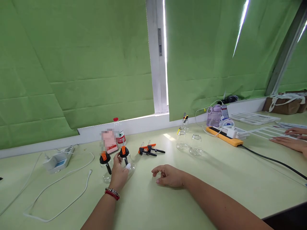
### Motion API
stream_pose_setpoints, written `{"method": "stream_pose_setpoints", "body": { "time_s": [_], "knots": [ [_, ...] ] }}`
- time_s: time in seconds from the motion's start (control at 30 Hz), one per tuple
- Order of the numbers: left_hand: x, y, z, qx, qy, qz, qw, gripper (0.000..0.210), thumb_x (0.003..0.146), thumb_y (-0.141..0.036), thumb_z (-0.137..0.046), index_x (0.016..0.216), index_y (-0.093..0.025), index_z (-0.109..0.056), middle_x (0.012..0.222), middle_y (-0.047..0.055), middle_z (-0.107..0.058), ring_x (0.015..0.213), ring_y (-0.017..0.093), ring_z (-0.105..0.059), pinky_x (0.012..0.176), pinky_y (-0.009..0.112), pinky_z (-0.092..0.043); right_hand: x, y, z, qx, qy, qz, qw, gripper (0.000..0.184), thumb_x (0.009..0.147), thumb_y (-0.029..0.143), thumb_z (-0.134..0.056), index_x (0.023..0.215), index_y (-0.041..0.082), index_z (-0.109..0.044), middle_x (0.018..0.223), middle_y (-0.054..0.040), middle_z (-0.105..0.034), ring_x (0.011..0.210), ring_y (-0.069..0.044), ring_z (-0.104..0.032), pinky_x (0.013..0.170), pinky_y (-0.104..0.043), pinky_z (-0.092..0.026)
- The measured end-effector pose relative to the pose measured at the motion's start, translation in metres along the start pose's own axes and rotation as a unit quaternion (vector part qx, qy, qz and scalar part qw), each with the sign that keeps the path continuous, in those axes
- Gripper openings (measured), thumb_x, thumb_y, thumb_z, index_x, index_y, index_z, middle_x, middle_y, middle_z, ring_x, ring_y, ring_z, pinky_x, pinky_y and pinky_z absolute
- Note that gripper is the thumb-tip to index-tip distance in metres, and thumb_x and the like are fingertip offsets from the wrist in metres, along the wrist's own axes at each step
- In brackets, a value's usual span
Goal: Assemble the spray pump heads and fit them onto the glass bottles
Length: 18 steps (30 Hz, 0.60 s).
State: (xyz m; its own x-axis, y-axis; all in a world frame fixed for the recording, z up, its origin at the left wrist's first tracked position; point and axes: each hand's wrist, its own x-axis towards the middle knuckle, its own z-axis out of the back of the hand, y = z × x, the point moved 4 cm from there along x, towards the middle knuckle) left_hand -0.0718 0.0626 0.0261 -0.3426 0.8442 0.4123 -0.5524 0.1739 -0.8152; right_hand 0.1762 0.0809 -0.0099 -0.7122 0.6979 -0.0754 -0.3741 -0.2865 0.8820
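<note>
My left hand (119, 174) is wrapped round a clear glass vessel (131, 167), which stands on the table. An orange-and-black clamp-like tool (124, 151) sits in its mouth. Just left of that hand is a second glass vessel (106, 177), topped by a similar orange-and-black tool (105, 157). My right hand (169, 175) rests low over the table with loosely bent fingers, thumb apart, holding nothing. Beyond it lie two more orange-and-black clamp-like tools (151, 149), close together.
Glass vessels (196, 145) stand right of centre; small tools rise from one behind. A red-capped bottle (119, 132), white power strip (59, 159) and white cable (69, 204) are left. A yellow power strip (224, 136), purple bottle (214, 115) and another person's hands (289, 142) are right.
</note>
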Motion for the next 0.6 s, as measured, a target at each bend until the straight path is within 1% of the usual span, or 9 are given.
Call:
{"method": "stream_pose_setpoints", "body": {
  "time_s": [0.07,0.2,0.27,0.37,0.4,0.43,0.5,0.53,0.6],
  "knots": [
    [0.000,0.000,0.001,0.004,-0.009,0.000,1.000,0.063,0.072,-0.018,-0.060,0.129,-0.024,-0.035,0.118,0.014,-0.055,0.114,0.030,-0.052,0.091,0.043,-0.041,0.000,0.001,0.000,-0.001,0.000,0.001,1.000,0.038,0.077,0.035,-0.063,0.113,0.026,-0.059,0.074,0.0009,-0.053,0.064,-0.011,-0.047,0.065,-0.026,-0.042],
    [0.001,0.002,0.004,0.025,-0.029,0.009,0.999,0.066,0.073,-0.015,-0.058,0.131,-0.025,-0.030,0.122,0.013,-0.053,0.118,0.030,-0.049,0.092,0.044,-0.041,-0.001,0.002,0.001,-0.002,-0.001,0.003,1.000,0.038,0.077,0.033,-0.063,0.114,0.026,-0.059,0.077,0.0004,-0.054,0.065,-0.011,-0.047,0.065,-0.025,-0.042],
    [0.001,0.003,0.005,0.040,-0.045,0.013,0.998,0.068,0.072,-0.013,-0.058,0.132,-0.024,-0.027,0.123,0.014,-0.051,0.119,0.030,-0.047,0.094,0.046,-0.040,-0.001,0.003,0.001,-0.005,0.001,0.002,1.000,0.038,0.077,0.033,-0.063,0.113,0.026,-0.059,0.077,0.0008,-0.053,0.065,-0.011,-0.046,0.064,-0.024,-0.042],
    [0.003,0.005,0.009,0.065,-0.074,0.016,0.995,0.068,0.072,-0.012,-0.058,0.132,-0.021,-0.027,0.122,0.014,-0.050,0.120,0.030,-0.046,0.097,0.046,-0.038,-0.001,0.000,0.000,-0.015,0.000,-0.003,1.000,0.037,0.077,0.035,-0.062,0.113,0.024,-0.059,0.071,0.0018,-0.051,0.062,-0.010,-0.047,0.062,-0.024,-0.042],
    [0.004,0.006,0.010,0.072,-0.082,0.016,0.994,0.068,0.072,-0.012,-0.058,0.132,-0.020,-0.027,0.122,0.014,-0.050,0.120,0.029,-0.046,0.097,0.046,-0.038,0.001,-0.001,0.001,-0.023,-0.015,0.001,1.000,0.037,0.078,0.035,-0.061,0.113,0.023,-0.059,0.072,0.0014,-0.053,0.063,-0.011,-0.048,0.062,-0.024,-0.043],
    [0.005,0.007,0.011,0.079,-0.088,0.015,0.993,0.067,0.072,-0.012,-0.058,0.132,-0.020,-0.027,0.121,0.014,-0.050,0.120,0.029,-0.046,0.098,0.046,-0.038,0.002,-0.003,0.003,-0.035,-0.043,0.009,0.998,0.037,0.078,0.035,-0.060,0.113,0.023,-0.058,0.076,0.0002,-0.055,0.065,-0.011,-0.050,0.063,-0.024,-0.044],
    [0.008,0.010,0.013,0.090,-0.101,0.012,0.991,0.068,0.073,-0.011,-0.057,0.132,-0.018,-0.026,0.120,0.014,-0.049,0.121,0.028,-0.045,0.099,0.046,-0.037,0.006,-0.008,0.011,-0.074,-0.129,0.030,0.988,0.036,0.079,0.030,-0.057,0.114,0.021,-0.057,0.093,-0.0035,-0.059,0.071,-0.012,-0.055,0.067,-0.025,-0.046],
    [0.008,0.012,0.014,0.095,-0.107,0.010,0.990,0.068,0.073,-0.010,-0.056,0.133,-0.017,-0.025,0.121,0.014,-0.049,0.121,0.028,-0.045,0.100,0.046,-0.036,0.009,-0.011,0.017,-0.099,-0.179,0.037,0.978,0.035,0.079,0.027,-0.056,0.114,0.020,-0.056,0.102,-0.0051,-0.058,0.073,-0.012,-0.056,0.070,-0.025,-0.047],
    [0.010,0.015,0.016,0.104,-0.117,0.003,0.988,0.071,0.073,-0.009,-0.055,0.135,-0.016,-0.022,0.122,0.015,-0.048,0.120,0.029,-0.045,0.100,0.047,-0.036,0.013,-0.019,0.029,-0.155,-0.258,0.027,0.953,0.035,0.080,0.024,-0.053,0.115,0.021,-0.055,0.121,-0.0057,-0.051,0.072,-0.010,-0.057,0.075,-0.025,-0.048]
  ]
}}
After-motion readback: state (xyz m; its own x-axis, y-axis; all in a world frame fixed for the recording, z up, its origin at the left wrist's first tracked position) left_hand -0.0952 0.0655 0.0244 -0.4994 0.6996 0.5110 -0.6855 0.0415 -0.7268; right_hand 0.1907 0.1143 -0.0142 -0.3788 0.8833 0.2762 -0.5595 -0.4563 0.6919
